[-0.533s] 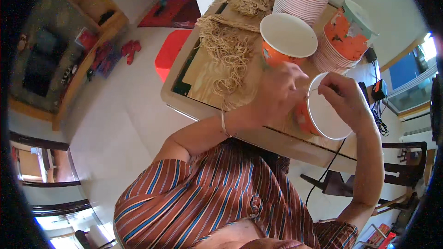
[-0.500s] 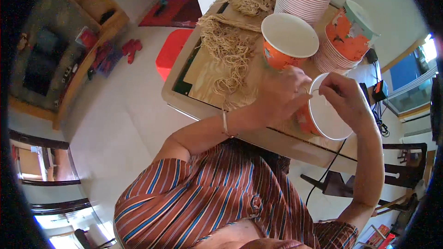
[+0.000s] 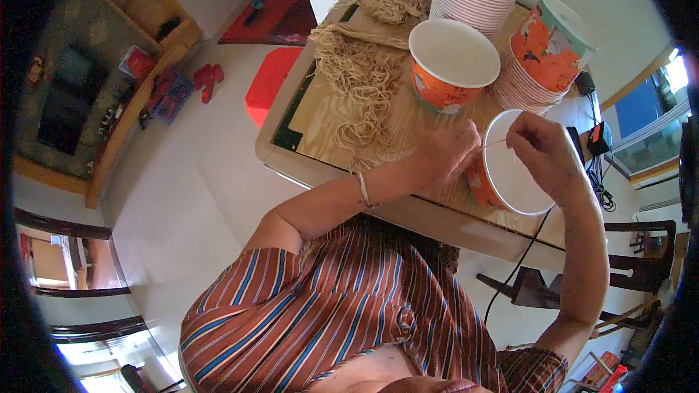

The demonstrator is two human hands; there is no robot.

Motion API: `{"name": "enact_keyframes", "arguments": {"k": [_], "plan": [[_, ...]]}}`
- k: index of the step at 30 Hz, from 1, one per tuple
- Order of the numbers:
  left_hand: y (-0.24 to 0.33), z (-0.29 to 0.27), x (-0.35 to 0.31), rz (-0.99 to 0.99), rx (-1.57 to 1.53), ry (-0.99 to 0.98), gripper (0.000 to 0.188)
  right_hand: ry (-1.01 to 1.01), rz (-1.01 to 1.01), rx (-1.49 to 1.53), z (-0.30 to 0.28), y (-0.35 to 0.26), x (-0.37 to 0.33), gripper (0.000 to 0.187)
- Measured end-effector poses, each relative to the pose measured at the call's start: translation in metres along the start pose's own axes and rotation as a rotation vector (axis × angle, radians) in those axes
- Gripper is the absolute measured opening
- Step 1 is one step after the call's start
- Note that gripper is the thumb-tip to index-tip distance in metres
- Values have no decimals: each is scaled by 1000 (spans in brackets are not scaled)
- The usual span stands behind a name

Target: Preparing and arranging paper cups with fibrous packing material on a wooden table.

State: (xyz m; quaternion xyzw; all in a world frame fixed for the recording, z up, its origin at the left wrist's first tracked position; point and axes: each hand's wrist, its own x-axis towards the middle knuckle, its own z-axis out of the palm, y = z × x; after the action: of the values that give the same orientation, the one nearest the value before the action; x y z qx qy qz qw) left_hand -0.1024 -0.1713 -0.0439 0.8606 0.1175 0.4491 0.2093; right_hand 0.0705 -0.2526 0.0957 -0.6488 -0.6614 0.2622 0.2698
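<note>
Left hand and right hand each pinch an end of a thin string across the orange paper cup, just beside a second cup on the wooden table.

bright daylight from a window at right; soft shadows, sharp centre, fisheye bending and black vignette at edges.

You see one view only, from your head, looking steeply down and close over the table's near edge; its far corner bends toward the rim.
</note>
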Motion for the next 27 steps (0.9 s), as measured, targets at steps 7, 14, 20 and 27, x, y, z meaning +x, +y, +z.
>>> {"name": "enact_keyframes", "arguments": {"k": [7, 14, 20, 27], "plan": [[16, -11, 15, -123, -151, 46, 16, 2, -146, -46, 0, -1, 1, 14], [23, -4, 30, -156, -117, 4, 12, -134, -29, -130, -19, 1, 2, 13], [22, -10, 39, -164, -203, -20, 14, -151, 151, -155, -90, 25, -8, 7], [11, -14, 42, -26, -157, -34, 14, 11, 137, -95, -107, 73, -13, 12]]}}
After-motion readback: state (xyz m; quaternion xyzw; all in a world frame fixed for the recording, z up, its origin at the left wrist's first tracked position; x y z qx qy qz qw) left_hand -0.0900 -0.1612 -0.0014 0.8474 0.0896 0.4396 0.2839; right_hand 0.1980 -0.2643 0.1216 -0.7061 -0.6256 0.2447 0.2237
